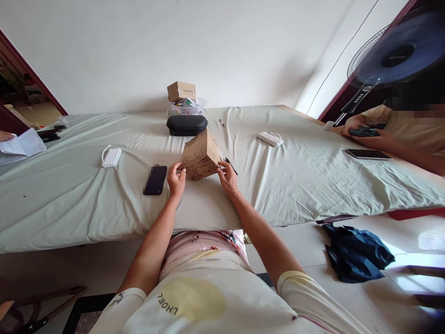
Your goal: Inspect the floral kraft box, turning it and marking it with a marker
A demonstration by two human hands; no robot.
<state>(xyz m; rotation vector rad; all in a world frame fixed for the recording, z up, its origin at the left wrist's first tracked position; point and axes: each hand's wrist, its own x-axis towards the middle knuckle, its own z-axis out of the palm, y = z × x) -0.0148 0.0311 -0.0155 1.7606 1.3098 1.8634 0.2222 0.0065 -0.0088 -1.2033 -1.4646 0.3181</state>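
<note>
A brown cardboard box (200, 157) with dark line drawings on its sides is tilted over the cloth in front of me. My left hand (176, 178) grips its left lower edge between thumb and fingers. On the opposite side, my right hand (227, 177) pinches the right corner. A black pen (231, 165) lies just past my right hand. Beside my left hand rests a dark smartphone (155, 180). Whatever is on the box's far side is hidden.
Behind the box sit a black zip case (187, 125) and a plastic tub (187, 107) with a small carton (181, 91) above it. White strapped devices (111, 157) lie left and right. At right, a person holds a dark object near a tablet (368, 154) and a fan (398, 55).
</note>
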